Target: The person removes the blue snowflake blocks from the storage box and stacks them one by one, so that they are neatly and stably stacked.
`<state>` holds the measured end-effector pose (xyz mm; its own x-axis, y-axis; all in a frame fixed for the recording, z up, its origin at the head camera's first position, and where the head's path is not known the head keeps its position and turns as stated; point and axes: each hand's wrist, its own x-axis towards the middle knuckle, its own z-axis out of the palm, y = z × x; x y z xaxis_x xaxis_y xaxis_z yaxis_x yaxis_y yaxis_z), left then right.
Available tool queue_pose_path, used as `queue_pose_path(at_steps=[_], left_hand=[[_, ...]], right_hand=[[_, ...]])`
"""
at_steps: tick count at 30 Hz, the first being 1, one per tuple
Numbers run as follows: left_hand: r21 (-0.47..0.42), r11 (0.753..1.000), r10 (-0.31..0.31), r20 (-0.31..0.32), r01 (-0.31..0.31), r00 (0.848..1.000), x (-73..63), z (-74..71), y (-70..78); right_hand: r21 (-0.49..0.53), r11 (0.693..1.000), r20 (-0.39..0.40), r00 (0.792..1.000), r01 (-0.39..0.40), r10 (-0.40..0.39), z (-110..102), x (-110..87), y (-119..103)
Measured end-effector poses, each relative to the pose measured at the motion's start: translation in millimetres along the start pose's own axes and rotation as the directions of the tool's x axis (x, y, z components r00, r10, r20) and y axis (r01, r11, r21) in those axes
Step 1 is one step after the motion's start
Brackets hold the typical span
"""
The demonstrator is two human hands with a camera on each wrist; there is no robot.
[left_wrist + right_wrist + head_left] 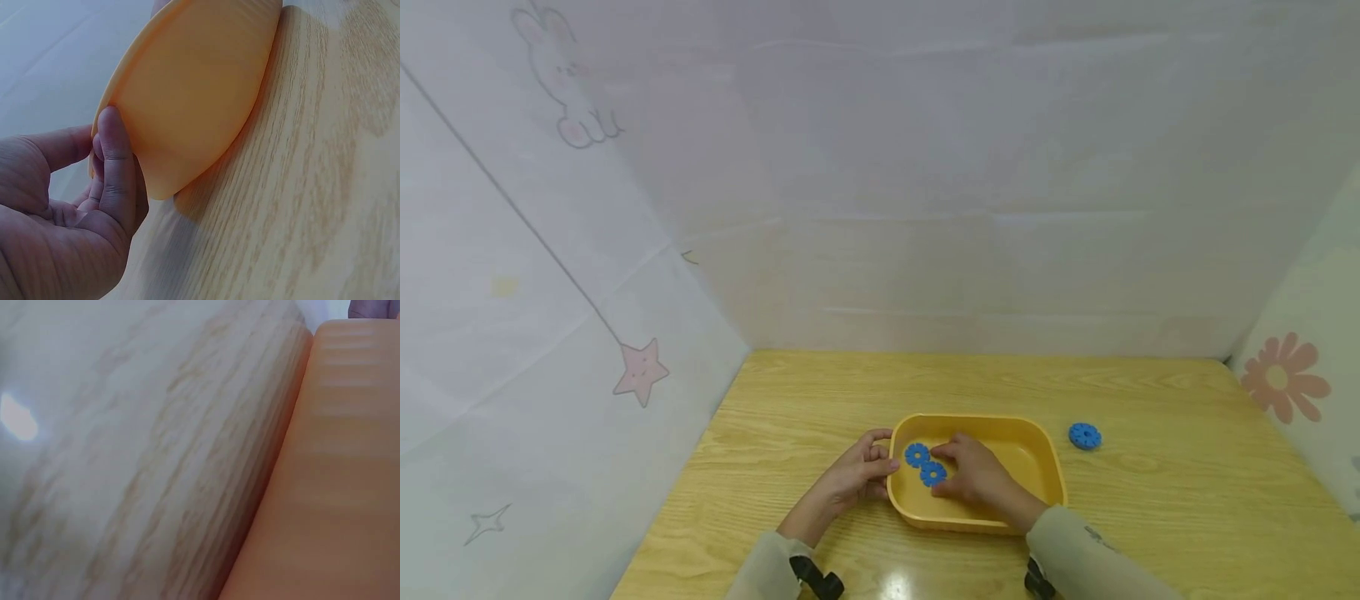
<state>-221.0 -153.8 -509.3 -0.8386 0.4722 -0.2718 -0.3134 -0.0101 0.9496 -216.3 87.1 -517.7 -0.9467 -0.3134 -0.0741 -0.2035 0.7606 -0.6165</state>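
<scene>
A yellow plastic basin (977, 523) stands on the wooden table. My left hand (859, 471) grips its left end, thumb over the rim. In the left wrist view the same hand (81, 194) pinches the basin's edge, with a finger against the outer wall (194, 81). Two blue notched discs (917, 454) lie close together on the basin floor at the left. My right hand (976, 477) reaches into the basin, thumb and forefinger spread at the right side of the nearer disc (933, 474). In the right wrist view only the basin's ribbed side (350, 469) and fingertips beyond it show.
To the right of the basin, more blue notched discs (1085, 436) lie in a small stack on the wooden table (1180, 500). White printed sheeting (970, 250) rises behind the table and along both sides.
</scene>
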Motion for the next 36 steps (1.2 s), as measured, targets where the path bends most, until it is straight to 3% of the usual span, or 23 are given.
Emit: queue_pose_path(at_steps=[21, 29, 36], left_hand=[[0.007, 1.0, -0.003, -0.007, 0.003, 1.0, -0.7, -0.1, -0.5], [-0.023, 1.0, 0.012, 0.005, -0.012, 1.0, 1.3, -1.2, -3.6], [-0.022, 1.0, 0.015, 0.01, -0.014, 1.0, 1.7, -0.7, -3.1]], right_hand=[[0.034, 0.999, 0.003, 1.0, -0.016, 0.016, -1.1, -0.6, -0.8], [0.134, 0.985, -0.018, 0.995, 0.104, -0.103, -18.1, -7.9, 1.5], [0.097, 0.977, -0.061, 0.981, 0.19, -0.185, -41.4, -21.1, 12.6]])
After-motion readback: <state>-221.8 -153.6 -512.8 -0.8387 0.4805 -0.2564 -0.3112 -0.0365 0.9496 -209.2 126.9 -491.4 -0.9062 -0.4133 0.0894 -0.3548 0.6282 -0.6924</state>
